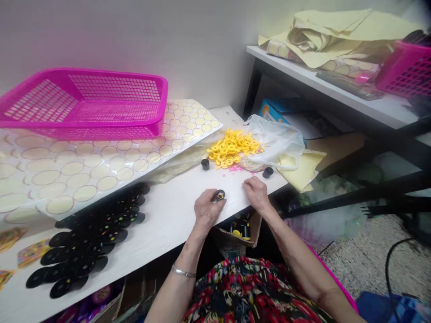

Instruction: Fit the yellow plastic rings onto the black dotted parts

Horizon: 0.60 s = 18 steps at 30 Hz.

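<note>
My left hand (206,209) is closed round a small black round container (220,194) with colourful bits showing in its top. To its right, my right hand (256,193) rests at the table's front edge, fingers curled together; whether something tiny is pinched in them is hidden. Just beyond my hands lie a heap of yellow plastic pieces (232,147) and a scatter of small pink bits (235,168). One black container (205,164) stands left of the heap, and another black container (268,172) sits beyond my right hand.
Rows of black containers (90,242) cover the table's left part. Behind them, a pink basket (158,130) stands on sheets of round stickers (126,173). A clear plastic bag (279,139) lies behind the heap. Below the edge is a cardboard box (256,229). A shelf (330,92) rises at right.
</note>
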Available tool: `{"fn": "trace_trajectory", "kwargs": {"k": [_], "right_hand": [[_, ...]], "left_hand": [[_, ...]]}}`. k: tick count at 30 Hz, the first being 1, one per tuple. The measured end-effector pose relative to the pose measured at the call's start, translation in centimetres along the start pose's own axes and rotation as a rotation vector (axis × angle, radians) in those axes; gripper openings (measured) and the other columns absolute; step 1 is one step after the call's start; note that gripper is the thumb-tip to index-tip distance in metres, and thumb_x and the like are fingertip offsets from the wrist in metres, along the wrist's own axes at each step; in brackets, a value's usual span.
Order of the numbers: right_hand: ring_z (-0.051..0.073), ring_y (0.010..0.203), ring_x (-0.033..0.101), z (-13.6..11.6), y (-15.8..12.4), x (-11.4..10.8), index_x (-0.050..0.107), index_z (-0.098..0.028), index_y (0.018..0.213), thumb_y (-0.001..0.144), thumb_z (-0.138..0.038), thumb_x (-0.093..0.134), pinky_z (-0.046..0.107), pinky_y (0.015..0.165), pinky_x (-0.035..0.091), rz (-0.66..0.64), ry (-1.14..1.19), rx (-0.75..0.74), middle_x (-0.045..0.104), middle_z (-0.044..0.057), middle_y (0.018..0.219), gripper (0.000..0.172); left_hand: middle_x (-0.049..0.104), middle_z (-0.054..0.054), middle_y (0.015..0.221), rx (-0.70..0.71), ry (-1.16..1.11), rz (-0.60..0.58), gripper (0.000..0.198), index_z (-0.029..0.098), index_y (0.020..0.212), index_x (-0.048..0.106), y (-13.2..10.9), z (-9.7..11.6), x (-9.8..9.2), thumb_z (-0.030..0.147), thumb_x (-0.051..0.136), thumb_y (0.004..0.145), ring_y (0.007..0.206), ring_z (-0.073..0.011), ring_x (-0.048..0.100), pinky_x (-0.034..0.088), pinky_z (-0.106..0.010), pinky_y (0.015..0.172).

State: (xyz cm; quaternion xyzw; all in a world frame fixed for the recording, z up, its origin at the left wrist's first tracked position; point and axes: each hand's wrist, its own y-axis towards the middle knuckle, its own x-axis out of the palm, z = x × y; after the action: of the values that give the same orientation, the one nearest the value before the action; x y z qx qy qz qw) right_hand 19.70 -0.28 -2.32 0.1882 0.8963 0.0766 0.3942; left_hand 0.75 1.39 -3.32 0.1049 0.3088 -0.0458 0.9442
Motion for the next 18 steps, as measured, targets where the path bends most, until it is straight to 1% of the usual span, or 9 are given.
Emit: {"fn": "trace_trajectory", "kwargs": {"k": [2, 4, 7, 10, 12, 14, 16, 18], "right_hand": [[0.017, 0.075, 0.054, 0.0, 0.9, 0.4, 0.061, -0.018, 0.075, 0.077, -0.020, 0.048, 0.028, 0.072, 0.043, 0.039, -0.022, -0.020, 0.056, 0.004, 0.077, 0.013], [0.018, 0.080, 0.054, -0.4, 2.4, 0.8, 0.062, -0.017, 0.085, 0.078, -0.019, 0.047, 0.028, 0.073, 0.043, 0.046, -0.083, -0.045, 0.056, 0.005, 0.084, 0.017], [0.020, 0.089, 0.053, -1.5, 4.7, 1.2, 0.060, -0.016, 0.097, 0.080, -0.016, 0.043, 0.029, 0.073, 0.042, 0.014, -0.262, -0.065, 0.055, 0.009, 0.099, 0.024], [0.021, 0.090, 0.052, -2.4, 6.8, 1.6, 0.056, -0.014, 0.103, 0.079, -0.013, 0.043, 0.029, 0.069, 0.041, -0.046, -0.466, -0.098, 0.052, 0.012, 0.108, 0.027], [0.021, 0.088, 0.052, -2.6, 7.8, 1.9, 0.054, -0.014, 0.106, 0.079, -0.011, 0.043, 0.028, 0.067, 0.039, -0.108, -0.580, -0.138, 0.051, 0.012, 0.108, 0.029], [0.021, 0.087, 0.052, -2.6, 8.5, 2.0, 0.055, -0.015, 0.104, 0.081, -0.010, 0.040, 0.029, 0.067, 0.038, -0.173, -0.665, -0.172, 0.053, 0.012, 0.105, 0.028], [0.021, 0.088, 0.051, -2.4, 8.9, 2.1, 0.057, -0.015, 0.101, 0.084, -0.012, 0.038, 0.029, 0.067, 0.037, -0.217, -0.710, -0.188, 0.053, 0.012, 0.102, 0.026], [0.021, 0.089, 0.050, -2.2, 8.9, 1.9, 0.059, -0.016, 0.098, 0.087, -0.016, 0.036, 0.029, 0.068, 0.036, -0.230, -0.720, -0.197, 0.053, 0.012, 0.103, 0.026]], "left_hand": [[0.059, 0.002, 0.073, -0.002, 0.002, -0.004, 0.019, 0.020, 0.081, 0.064, 0.0, -0.1, 0.0, 0.026, 0.063, 0.064, 0.067, -0.0108, 0.052, 0.042, -0.022, 0.064], [0.060, 0.002, 0.074, -0.008, 0.000, 0.000, 0.019, 0.020, 0.082, 0.064, -0.1, -0.3, 0.1, 0.026, 0.063, 0.064, 0.067, -0.0108, 0.052, 0.042, -0.021, 0.064], [0.060, 0.002, 0.075, -0.014, -0.009, 0.012, 0.021, 0.021, 0.084, 0.064, -0.1, -0.5, 0.2, 0.027, 0.063, 0.064, 0.067, -0.0110, 0.052, 0.042, -0.022, 0.064], [0.060, 0.002, 0.074, -0.013, -0.007, 0.009, 0.021, 0.020, 0.083, 0.064, 0.0, -0.3, 0.1, 0.027, 0.064, 0.063, 0.067, -0.0113, 0.052, 0.042, -0.022, 0.064], [0.060, 0.002, 0.074, -0.014, -0.005, 0.004, 0.021, 0.020, 0.082, 0.064, 0.0, -0.2, 0.1, 0.026, 0.065, 0.062, 0.066, -0.0112, 0.052, 0.042, -0.022, 0.064], [0.060, 0.002, 0.074, -0.019, -0.008, 0.002, 0.021, 0.020, 0.082, 0.063, 0.0, -0.1, 0.0, 0.026, 0.065, 0.062, 0.066, -0.0112, 0.052, 0.042, -0.022, 0.064], [0.060, 0.002, 0.074, -0.025, -0.012, 0.002, 0.020, 0.020, 0.081, 0.063, 0.0, 0.0, 0.0, 0.026, 0.064, 0.062, 0.066, -0.0112, 0.052, 0.042, -0.022, 0.064], [0.060, 0.002, 0.074, -0.032, -0.012, 0.004, 0.019, 0.020, 0.081, 0.063, 0.0, 0.1, 0.0, 0.025, 0.064, 0.062, 0.066, -0.0112, 0.052, 0.041, -0.022, 0.064]]}}
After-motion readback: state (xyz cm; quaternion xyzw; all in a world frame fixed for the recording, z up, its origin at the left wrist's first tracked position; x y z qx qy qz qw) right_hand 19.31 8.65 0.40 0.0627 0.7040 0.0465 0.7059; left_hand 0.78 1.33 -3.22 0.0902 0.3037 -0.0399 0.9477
